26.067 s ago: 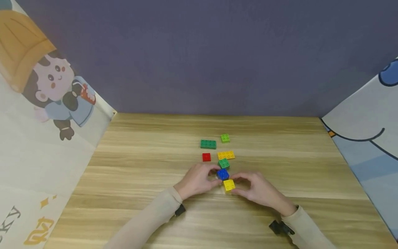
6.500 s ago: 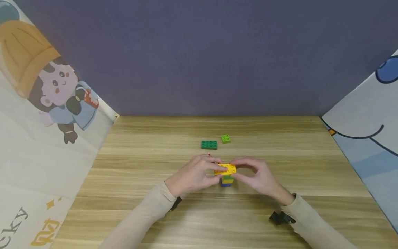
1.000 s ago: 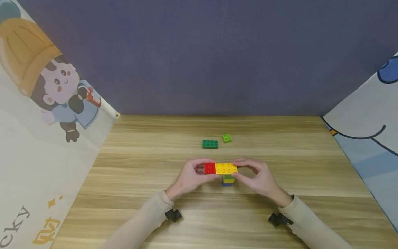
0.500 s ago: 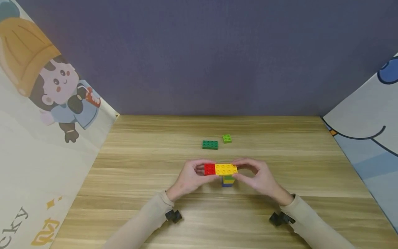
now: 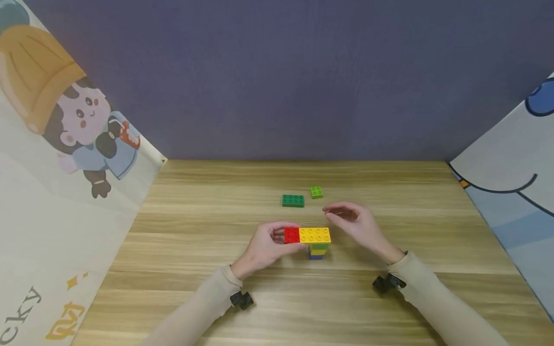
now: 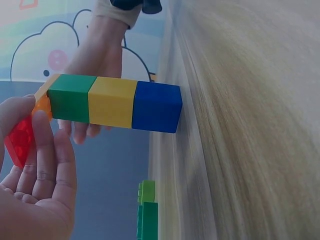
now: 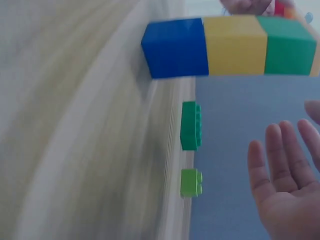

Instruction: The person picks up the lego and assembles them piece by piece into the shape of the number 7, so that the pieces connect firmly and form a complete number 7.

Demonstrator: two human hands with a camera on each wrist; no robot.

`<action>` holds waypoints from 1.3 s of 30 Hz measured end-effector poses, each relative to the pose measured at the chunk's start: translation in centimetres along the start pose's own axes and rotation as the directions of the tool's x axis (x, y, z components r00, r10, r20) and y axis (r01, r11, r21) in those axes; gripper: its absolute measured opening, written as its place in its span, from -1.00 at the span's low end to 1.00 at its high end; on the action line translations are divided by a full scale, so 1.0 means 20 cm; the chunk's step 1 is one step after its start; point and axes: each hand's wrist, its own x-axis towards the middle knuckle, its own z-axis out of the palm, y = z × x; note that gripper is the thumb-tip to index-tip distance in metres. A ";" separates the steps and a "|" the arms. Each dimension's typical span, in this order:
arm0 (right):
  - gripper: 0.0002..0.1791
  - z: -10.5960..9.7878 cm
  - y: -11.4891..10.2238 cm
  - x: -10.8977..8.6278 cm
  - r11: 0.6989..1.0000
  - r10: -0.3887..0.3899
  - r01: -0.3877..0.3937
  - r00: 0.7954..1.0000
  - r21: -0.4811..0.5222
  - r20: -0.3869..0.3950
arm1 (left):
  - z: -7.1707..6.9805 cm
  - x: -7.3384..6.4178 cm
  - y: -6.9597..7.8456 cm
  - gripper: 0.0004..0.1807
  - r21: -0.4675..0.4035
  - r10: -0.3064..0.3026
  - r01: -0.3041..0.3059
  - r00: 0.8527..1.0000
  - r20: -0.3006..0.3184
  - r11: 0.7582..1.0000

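Note:
A column of square bricks stands upright on the table, blue [image 6: 156,106] at the bottom, then yellow [image 6: 112,101], then green [image 6: 72,97]. Across its top lies a long flat yellow brick [image 5: 315,235] with studs up. A red brick [image 5: 292,235] sits end to end against its left side, out over the table. My left hand [image 5: 266,245] pinches the red brick near the joint, thumb in front and fingers behind. To the right and slightly behind the column is my right hand [image 5: 359,223], its fingers relaxed, touching nothing.
Farther back on the wooden table [image 5: 207,202] lie a long dark green brick [image 5: 293,201] and a small lime green brick [image 5: 316,192]. A dark wall [image 5: 303,96] borders the back edge, with printed panels at both sides.
In the last half second my right hand has let go of the long yellow brick and moved up and back. My left hand stays put. Earlier, the bricks lay separately; now they are stacked.

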 end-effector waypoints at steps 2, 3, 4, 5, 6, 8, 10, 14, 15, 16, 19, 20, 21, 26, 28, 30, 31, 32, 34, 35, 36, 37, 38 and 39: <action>-0.76 0.00 0.00 0.03 0.998 0.026 -0.025 1.000 -0.053 0.007 | 0.00 0.00 0.00 -0.52 0.003 0.001 -0.001 1.000 0.000 1.000; -0.75 0.00 0.01 0.05 0.996 0.036 -0.035 0.999 -0.082 0.010 | 0.00 0.00 0.00 -0.52 0.005 0.001 -0.001 1.000 -0.001 1.000; -0.73 0.00 0.01 0.06 0.994 0.041 -0.040 0.999 -0.103 0.016 | 0.01 0.00 0.00 -0.52 0.006 0.000 0.000 1.000 -0.002 1.000; -0.72 0.00 0.01 0.08 0.991 0.045 -0.042 0.999 -0.124 0.022 | 0.01 0.00 0.00 -0.52 0.007 -0.001 0.001 1.000 -0.003 1.000; -0.70 0.00 0.01 0.10 0.989 0.050 -0.045 0.998 -0.139 0.033 | 0.01 0.00 0.00 -0.52 0.008 -0.004 0.004 1.000 -0.004 1.000; -0.67 0.01 0.02 0.13 0.986 0.066 -0.057 0.996 -0.160 0.055 | 0.01 0.00 0.00 -0.52 0.009 -0.009 0.009 1.000 -0.006 1.000; -0.64 0.01 0.02 0.16 0.982 0.090 -0.076 0.993 -0.174 0.076 | 0.01 0.00 0.00 -0.52 0.007 -0.014 0.014 1.000 -0.007 1.000; -0.59 0.04 0.06 0.22 0.972 0.107 -0.083 0.989 -0.221 0.098 | 0.01 0.00 0.01 -0.51 0.008 -0.008 0.008 1.000 -0.008 1.000; -0.59 0.04 0.07 0.23 0.969 0.105 -0.079 0.989 -0.232 0.103 | 0.01 0.00 0.00 -0.51 0.008 -0.005 0.005 1.000 -0.007 1.000; -0.59 0.05 0.08 0.24 0.967 0.105 -0.077 0.989 -0.244 0.108 | 0.01 0.00 0.00 -0.51 0.008 -0.002 0.002 1.000 -0.007 1.000; -0.57 0.07 0.12 0.28 0.961 0.114 -0.078 0.986 -0.264 0.124 | 0.01 0.00 0.00 -0.50 0.005 0.003 -0.003 1.000 -0.002 1.000; -0.57 0.08 0.13 0.29 0.961 0.123 -0.086 0.984 -0.264 0.129 | 0.01 0.00 0.00 -0.50 0.004 0.003 -0.003 1.000 -0.001 1.000; -0.56 0.09 0.13 0.31 0.960 0.136 -0.097 0.982 -0.261 0.133 | 0.01 0.00 0.00 -0.49 0.000 0.004 -0.004 1.000 0.000 1.000; -0.54 0.12 0.18 0.36 0.965 0.146 -0.103 0.975 -0.243 0.166 | 0.01 0.00 0.00 -0.49 -0.018 0.006 -0.006 1.000 0.000 1.000; -0.53 0.13 0.20 0.38 0.965 0.140 -0.095 0.975 -0.244 0.173 | 0.01 0.01 0.00 -0.50 -0.021 0.006 -0.006 1.000 -0.003 1.000; -0.52 0.14 0.22 0.39 0.964 0.145 -0.100 0.975 -0.245 0.169 | 0.02 0.01 0.00 -0.50 -0.020 0.006 -0.006 1.000 -0.006 1.000; -0.52 0.14 0.23 0.40 0.965 0.147 -0.104 0.975 -0.241 0.169 | 0.02 0.02 0.00 -0.51 -0.018 0.008 -0.008 1.000 -0.007 1.000; -0.51 0.15 0.24 0.40 0.966 0.148 -0.105 0.974 -0.238 0.170 | 0.02 0.02 0.00 -0.51 -0.016 0.009 -0.010 1.000 -0.009 1.000; -0.51 0.15 0.25 0.42 0.967 0.148 -0.105 0.974 -0.234 0.174 | 0.02 0.02 -0.01 -0.52 -0.012 0.015 -0.015 1.000 -0.012 1.000; -0.51 0.16 0.26 0.42 0.967 0.153 -0.110 0.973 -0.230 0.176 | 0.02 0.03 -0.01 -0.52 -0.010 0.019 -0.019 1.000 -0.013 1.000; -0.51 0.16 0.26 0.43 0.967 0.154 -0.112 0.972 -0.228 0.177 | 0.02 0.03 -0.01 -0.52 -0.008 0.022 -0.022 1.000 -0.014 1.000; -0.51 0.16 0.26 0.43 0.966 0.157 -0.114 0.972 -0.231 0.177 | 0.02 0.03 -0.01 -0.52 -0.008 0.024 -0.024 1.000 -0.015 1.000; -0.51 0.16 0.26 0.44 0.965 0.160 -0.116 0.971 -0.237 0.176 | 0.02 0.04 -0.01 -0.53 -0.006 0.024 -0.024 1.000 -0.018 1.000; -0.50 0.16 0.26 0.44 0.963 0.162 -0.117 0.971 -0.243 0.176 | 0.02 0.04 -0.01 -0.53 -0.005 0.024 -0.024 1.000 -0.019 1.000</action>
